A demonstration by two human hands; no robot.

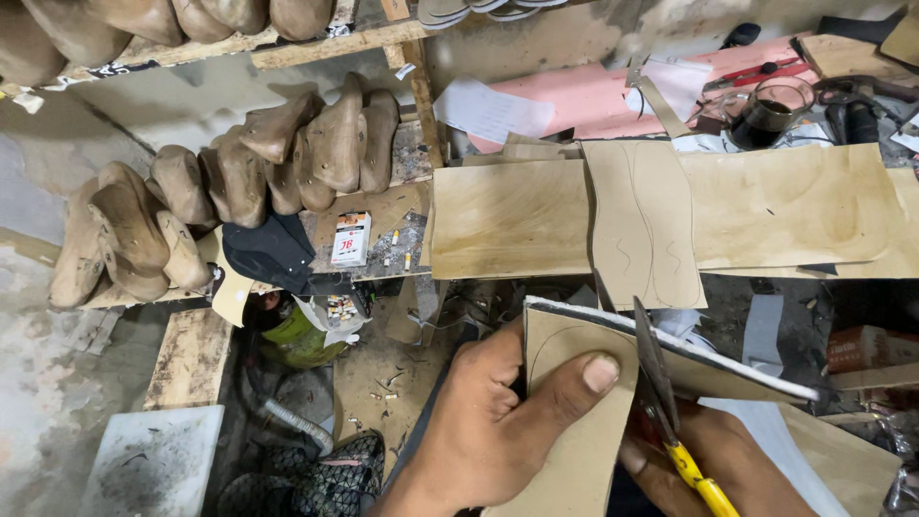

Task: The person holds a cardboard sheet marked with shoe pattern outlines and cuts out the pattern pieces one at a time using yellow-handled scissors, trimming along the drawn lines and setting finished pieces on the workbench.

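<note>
My left hand (498, 421) grips a tan cardboard sheet (574, 460) with a curved outline drawn on it, thumb pressed on top. My right hand (728, 460) holds yellow-handled scissors (661, 393), their blades set into the sheet's upper edge beside my thumb. The sheet has a dark underside and a pale edge running to the right. Most of my right hand is hidden behind the sheet and the scissors.
Large tan cardboard sheets (661, 211) with drawn sole outlines lie on the bench ahead. Several wooden shoe lasts (287, 153) are piled on shelves at the left. A small white box (351, 237), a glass of dark liquid (766, 113), pink paper (584, 96) and tools sit around.
</note>
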